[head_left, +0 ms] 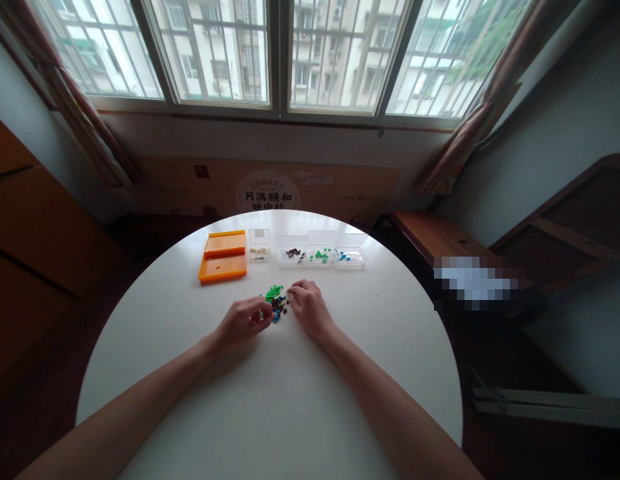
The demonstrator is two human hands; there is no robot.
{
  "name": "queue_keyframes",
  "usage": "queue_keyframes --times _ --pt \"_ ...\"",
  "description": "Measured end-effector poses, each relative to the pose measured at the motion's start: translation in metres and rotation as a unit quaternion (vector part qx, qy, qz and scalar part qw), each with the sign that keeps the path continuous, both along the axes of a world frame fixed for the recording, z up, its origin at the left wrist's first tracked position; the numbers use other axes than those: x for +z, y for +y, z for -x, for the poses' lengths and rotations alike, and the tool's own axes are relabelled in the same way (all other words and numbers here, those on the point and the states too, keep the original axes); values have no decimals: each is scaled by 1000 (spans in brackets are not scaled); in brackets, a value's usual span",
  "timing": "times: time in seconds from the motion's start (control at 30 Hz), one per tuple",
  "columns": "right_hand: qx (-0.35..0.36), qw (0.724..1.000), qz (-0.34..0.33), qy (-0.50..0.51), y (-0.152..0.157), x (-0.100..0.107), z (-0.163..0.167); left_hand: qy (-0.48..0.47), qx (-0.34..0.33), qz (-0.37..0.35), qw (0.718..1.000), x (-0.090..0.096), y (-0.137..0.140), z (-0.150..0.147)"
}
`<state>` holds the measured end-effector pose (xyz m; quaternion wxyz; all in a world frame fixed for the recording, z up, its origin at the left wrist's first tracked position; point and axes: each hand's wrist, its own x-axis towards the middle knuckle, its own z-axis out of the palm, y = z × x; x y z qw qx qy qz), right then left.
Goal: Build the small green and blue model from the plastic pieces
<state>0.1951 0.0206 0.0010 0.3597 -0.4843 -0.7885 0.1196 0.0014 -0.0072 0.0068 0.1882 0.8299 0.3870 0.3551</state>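
A small pile of green, blue and dark brown pieces [276, 305] lies on the white round table [270, 400], between my two hands. My left hand [244, 316] rests at the pile's left edge, its fingers curled inward, partly covering some pieces. On the other side, my right hand [309, 303] is bent with thumb and fingertips together by the pile's right edge. Whatever either hand pinches is too small or hidden to make out. Beyond the pile, a clear compartment box [315, 262] with raised lids holds dark, green and blue pieces in separate sections.
An open orange case [223, 267] lies at the far left of the table. Next to it stands a small clear box [260, 255] with pale pieces. A wooden bench [435, 233] is past the table's right edge, and a printed cardboard panel [340, 180] stands below the window.
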Motion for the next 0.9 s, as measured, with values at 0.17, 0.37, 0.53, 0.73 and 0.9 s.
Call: queue_keyframes --times 0.17,0.37,0.53,0.73,0.9 --pt "-13 999 21 36 2 -2 -2 12 -1 -1 1000 2 -1 0" --pt "-28 998 28 55 3 -5 -3 8 0 2 1000 0 -1 0" --pt "-29 997 43 60 3 -2 -3 -3 2 1 1000 1 -2 0" --pt "26 969 109 222 2 -1 -3 -44 23 -14 999 0 0 -1" --pt "118 870 253 407 -5 -1 7 -86 25 -23 996 -2 3 -1"
